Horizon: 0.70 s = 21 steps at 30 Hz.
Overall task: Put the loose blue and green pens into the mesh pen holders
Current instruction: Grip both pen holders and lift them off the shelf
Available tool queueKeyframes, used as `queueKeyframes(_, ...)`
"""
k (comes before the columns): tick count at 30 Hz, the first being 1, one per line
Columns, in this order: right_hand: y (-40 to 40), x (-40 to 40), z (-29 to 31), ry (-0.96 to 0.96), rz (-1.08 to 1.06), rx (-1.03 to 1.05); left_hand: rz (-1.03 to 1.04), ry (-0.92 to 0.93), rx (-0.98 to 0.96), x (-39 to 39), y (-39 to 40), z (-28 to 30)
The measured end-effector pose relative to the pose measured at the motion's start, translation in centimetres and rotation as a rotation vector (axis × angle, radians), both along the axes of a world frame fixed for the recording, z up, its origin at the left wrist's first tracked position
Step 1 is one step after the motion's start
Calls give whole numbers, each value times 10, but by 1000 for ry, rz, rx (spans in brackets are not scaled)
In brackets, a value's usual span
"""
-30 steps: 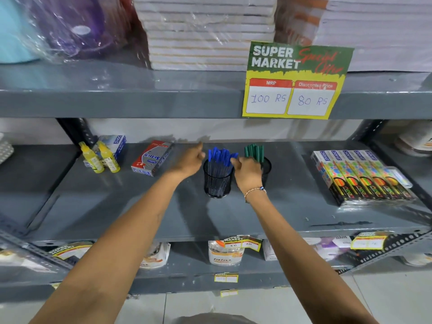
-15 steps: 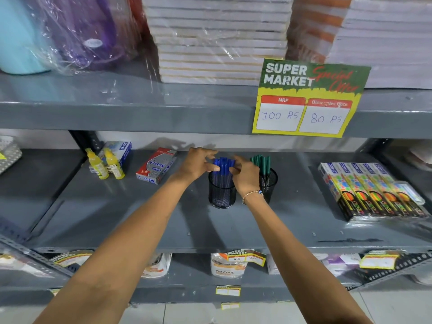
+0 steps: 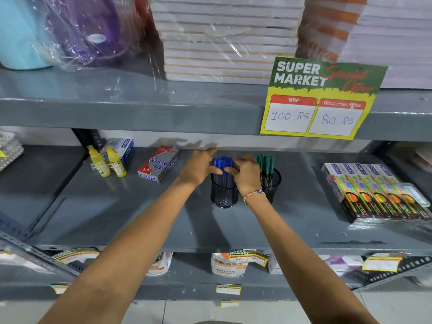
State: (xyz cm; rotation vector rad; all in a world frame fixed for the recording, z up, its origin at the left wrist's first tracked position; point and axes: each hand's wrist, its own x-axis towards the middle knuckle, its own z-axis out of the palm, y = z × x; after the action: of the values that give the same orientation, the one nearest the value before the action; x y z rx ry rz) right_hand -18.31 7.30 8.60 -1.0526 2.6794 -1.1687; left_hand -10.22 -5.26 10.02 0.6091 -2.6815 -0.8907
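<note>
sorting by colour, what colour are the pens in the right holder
Green pens, clearest in the head view.

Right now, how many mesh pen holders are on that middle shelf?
2. One mesh pen holder stands centre-shelf with the blue pens, both hands at them. The other holder, with green pens, stands just right, partly hidden by the right hand.

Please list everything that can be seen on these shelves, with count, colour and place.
blue pens: a bunch, blue, in left mesh holder
left mesh holder: one, black, middle shelf
green pens: a bunch, green, in right mesh holder
right mesh holder: one, black, beside the left one
glue bottles: two, yellow, middle shelf left
box: one, red and grey, left of the hands
neon packs: a row, multicoloured, middle shelf right
price sign: one, green and yellow, top shelf edge
left hand: on blue pens
right hand: on blue pens
</note>
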Motion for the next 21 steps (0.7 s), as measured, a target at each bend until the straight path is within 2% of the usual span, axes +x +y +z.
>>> queueKeyframes(4, 13, -8, 7, 137, 10, 77, 110, -6, -106, 12, 2, -18)
queueKeyframes(7, 43, -21, 5, 221, -157, -125, 226, -77, 10, 28, -2, -41)
queueKeyframes(10, 78, -29, -21, 43, -400, -392, 116, -216, 176, 41, -1, -66)
queueKeyframes(12, 95, -28, -45, -227, -367, -474, 17, -260, 293, 42, 6, -77)
queueKeyframes(14, 101, -29, -65, -422, -212, -381, -2, -192, 390, 37, 16, -82)
queueKeyframes(15, 101, -30, -71, -447, -143, -304, -13, -129, 423, 33, 21, -82)
queueKeyframes(18, 94, -33, -78, -366, -42, -178, 40, 26, 485, 22, 36, -90)
queueKeyframes(21, 92, -35, -85, -353, -67, -162, 126, 64, 482, 20, 43, -95)
